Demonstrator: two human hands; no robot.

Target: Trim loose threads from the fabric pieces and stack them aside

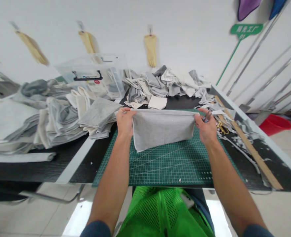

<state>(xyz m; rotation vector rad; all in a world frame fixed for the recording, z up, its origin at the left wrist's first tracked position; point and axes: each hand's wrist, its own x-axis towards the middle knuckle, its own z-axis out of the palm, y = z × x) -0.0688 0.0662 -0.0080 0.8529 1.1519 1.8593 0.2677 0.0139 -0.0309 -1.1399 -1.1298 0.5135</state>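
Textile-cutting workshop: a gridded green cutting mat (165, 169) is lying on the black tabletop (86, 168), fabric stacks (58, 118) are crowding around it, offcuts (249, 129) are littering the right side. Green sign (246, 29) is reading "工厂" (factory).

Black table (88, 164) beneath green mat (165, 168), cloth piles (61, 115), wooden strip (253, 151).

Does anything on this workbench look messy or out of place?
Yes: on the right, fabric scraps lie strewn around the wooden strip, looking messier than the piled cloths on the left. A stray white bit lies on the green cutting mat. The held gray cloth shows no obvious damage.
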